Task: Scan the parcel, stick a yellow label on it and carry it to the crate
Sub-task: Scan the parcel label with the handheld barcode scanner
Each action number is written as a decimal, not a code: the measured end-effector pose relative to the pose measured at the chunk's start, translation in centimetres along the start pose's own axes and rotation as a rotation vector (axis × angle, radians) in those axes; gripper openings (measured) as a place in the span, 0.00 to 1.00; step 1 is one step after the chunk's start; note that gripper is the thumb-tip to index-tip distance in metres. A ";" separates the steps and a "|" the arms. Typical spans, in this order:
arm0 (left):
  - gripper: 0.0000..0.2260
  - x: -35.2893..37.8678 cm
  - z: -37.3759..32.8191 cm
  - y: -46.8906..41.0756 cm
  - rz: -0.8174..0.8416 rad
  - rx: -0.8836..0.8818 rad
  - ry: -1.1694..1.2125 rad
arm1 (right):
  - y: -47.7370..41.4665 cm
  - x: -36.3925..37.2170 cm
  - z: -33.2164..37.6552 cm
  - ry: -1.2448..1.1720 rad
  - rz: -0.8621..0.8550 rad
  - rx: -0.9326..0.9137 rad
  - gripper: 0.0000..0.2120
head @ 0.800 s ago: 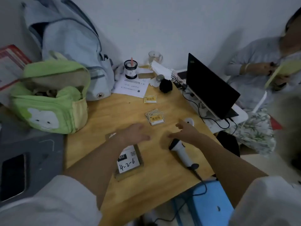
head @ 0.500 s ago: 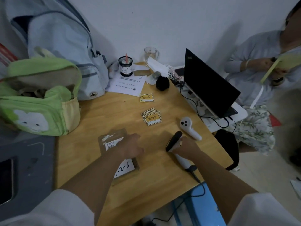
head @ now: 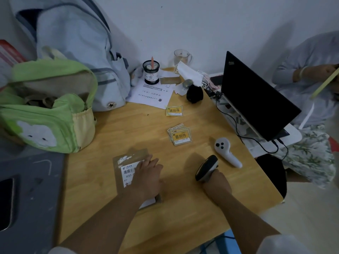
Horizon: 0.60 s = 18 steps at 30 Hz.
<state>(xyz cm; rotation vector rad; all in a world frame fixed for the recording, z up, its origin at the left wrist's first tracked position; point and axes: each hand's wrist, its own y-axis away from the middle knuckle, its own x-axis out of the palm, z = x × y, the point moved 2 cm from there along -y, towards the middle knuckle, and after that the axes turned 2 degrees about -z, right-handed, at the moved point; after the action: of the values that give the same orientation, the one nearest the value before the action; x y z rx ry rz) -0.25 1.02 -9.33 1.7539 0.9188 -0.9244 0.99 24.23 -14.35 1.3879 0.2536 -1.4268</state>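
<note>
Brown kraft-paper parcel, flat on wooden table, lower centre of frame; white barcode label on top, partly covered. Left hand laid palm-down over parcel, fingers spread flat, pressing rather than gripping. Right hand just right of it, fingers clenched around handle of black-and-white barcode scanner, scanner head tilted up and toward frame centre. Fanned stack of yellow labels above, mid-frame; single yellow label farther up, apart from the stack. White handheld controller right of the stack, near scanner. Open black laptop at right edge of table. Green bag at left; pale blue backpack behind, upper left.
</note>
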 end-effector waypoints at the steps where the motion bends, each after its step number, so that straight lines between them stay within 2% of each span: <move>1: 0.27 -0.1 0.1 0.0 0.000 0.003 0.001 | 0.0 0.1 0.0 -0.019 -0.001 -0.005 0.12; 4: 0.29 -0.3 0.8 0.4 -0.019 0.013 0.024 | 0.8 -0.1 0.4 -0.052 0.038 -0.026 0.11; 7: 0.34 -0.5 2.0 1.3 -0.051 -0.030 0.064 | 1.3 -0.6 1.1 -0.109 0.075 -0.060 0.04; 8: 0.36 -0.5 2.5 1.7 -0.052 -0.051 0.077 | 1.3 -0.9 1.4 -0.102 0.089 -0.071 0.06; 15: 0.65 -0.8 5.6 7.3 -0.039 -0.139 0.129 | 3.9 -2.9 6.2 -0.257 0.129 -0.237 0.13; 18: 0.72 0.5 6.6 10.2 -0.012 -0.224 0.194 | 5.7 -2.9 8.1 -0.297 0.170 -0.298 0.08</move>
<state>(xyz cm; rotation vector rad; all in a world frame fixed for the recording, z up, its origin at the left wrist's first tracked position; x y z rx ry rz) 7.63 -8.12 -7.93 1.6651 1.1141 -0.6387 -0.12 17.32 -6.69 0.9204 0.1445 -1.3696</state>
